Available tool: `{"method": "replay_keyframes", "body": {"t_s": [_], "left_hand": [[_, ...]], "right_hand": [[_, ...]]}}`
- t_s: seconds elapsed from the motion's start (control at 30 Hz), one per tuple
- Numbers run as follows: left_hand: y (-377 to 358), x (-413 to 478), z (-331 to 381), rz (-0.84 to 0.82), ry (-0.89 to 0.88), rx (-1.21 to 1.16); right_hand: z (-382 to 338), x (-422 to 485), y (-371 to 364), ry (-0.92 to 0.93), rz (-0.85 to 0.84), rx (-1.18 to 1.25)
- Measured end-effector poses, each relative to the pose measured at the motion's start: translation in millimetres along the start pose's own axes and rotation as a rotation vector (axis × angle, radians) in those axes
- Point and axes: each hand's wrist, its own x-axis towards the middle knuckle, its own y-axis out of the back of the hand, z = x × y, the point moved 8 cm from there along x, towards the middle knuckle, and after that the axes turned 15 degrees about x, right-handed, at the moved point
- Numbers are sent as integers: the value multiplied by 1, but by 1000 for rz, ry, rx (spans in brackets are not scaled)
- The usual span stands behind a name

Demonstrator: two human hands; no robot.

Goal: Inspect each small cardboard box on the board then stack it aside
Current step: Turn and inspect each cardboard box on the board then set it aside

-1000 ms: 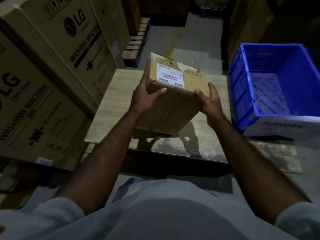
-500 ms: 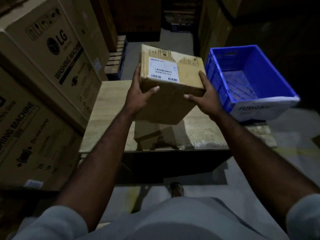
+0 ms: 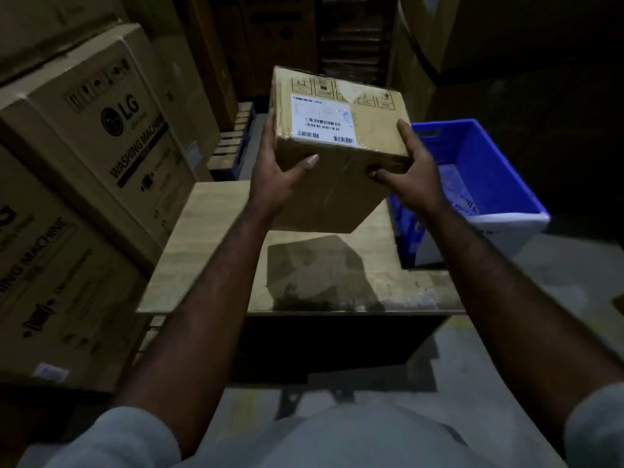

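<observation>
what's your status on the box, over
Left hand and right hand grip small brown cardboard box. Held above pale wooden board, label up. Blue plastic crate to right, nothing blocking.

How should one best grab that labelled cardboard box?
By its opposite side faces, one hand from each side, as the left hand and right hand do now; the cardboard box looks too wide for one hand, and its flat sides suit palms.

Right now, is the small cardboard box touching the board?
Apart. The head view shows the box held aloft between the left hand and right hand, with bare board and the box's shadow visible beneath it.
</observation>
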Motion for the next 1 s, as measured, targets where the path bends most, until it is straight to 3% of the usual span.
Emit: {"method": "replay_keyframes", "body": {"t_s": [0.2,0.53,1.0], "left_hand": [[-48,34,68,55,-82,2],[-150,96,155,-35,-161,-131],[-249,171,168,-406,-168,-360]], "right_hand": [[-23,45,73,102,-26,35],[-48,95,209,218,58,-43],[-34,158,313,246,130,-360]]}}
